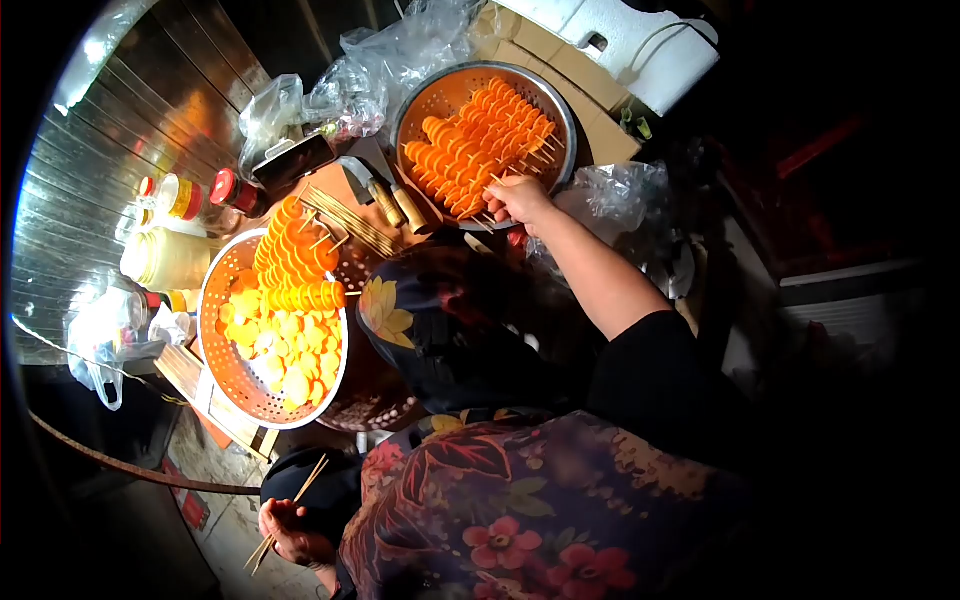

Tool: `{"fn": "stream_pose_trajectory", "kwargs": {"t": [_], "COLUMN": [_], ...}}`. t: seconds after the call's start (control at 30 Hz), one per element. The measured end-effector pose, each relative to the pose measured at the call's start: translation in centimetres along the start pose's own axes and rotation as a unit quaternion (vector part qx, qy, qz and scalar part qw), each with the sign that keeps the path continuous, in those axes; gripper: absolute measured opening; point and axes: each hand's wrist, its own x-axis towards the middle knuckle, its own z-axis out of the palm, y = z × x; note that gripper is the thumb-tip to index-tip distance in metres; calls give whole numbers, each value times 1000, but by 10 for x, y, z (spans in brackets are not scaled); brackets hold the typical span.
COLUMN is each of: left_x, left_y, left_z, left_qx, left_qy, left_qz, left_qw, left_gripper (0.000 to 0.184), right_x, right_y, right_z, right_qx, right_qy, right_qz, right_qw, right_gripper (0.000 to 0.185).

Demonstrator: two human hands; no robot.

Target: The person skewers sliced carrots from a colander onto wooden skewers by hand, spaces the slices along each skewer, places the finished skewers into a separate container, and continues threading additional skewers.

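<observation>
My right hand (520, 202) reaches over the near rim of a metal colander (563, 110). Its fingers are closed on the stick end of a skewer among several skewers of thin, round orange vegetable slices (470, 145). Low on the left, my left hand (292, 535) is closed around a few thin bamboo skewers (312, 478). A white-rimmed colander (212, 345) holds loose orange slices (290, 345). More threaded skewers (295, 250) lie across its far side. Whether the slices are carrot or sweet potato, I cannot tell.
Between the colanders lie bare bamboo skewers (350, 222), a knife (372, 190) and a phone (293, 160). Jars (160, 257) and a red-lidded bottle (235, 190) stand at the left. Clear plastic bags (400, 60) and cardboard (600, 130) surround the metal colander.
</observation>
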Motion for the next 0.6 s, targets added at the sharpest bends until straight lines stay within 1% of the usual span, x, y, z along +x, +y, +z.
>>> {"fn": "stream_pose_trajectory", "kwargs": {"t": [0.07,0.2,0.37,0.47,0.6], "left_x": [0,0,-2,-3,-4], "left_y": [3,7,8,6,4], "left_z": [3,6,6,3,1], "left_qx": [2,8,21,26,13], "left_qy": [-2,-15,-3,8,12], "left_qz": [-10,-20,-14,-17,-13], "left_qw": [1000,1000,1000,999,1000], "left_gripper": [34,33,33,32,33], "right_x": [1,-3,0,3,0], "right_y": [12,25,39,47,44], "right_z": [-2,9,25,26,25], "right_qx": [-26,-5,10,-65,-90], "right_qy": [10,10,-1,-2,6], "right_qz": [37,57,57,83,88], "right_qw": [999,998,998,994,992], "right_gripper": [23,22,22,21,21]}}
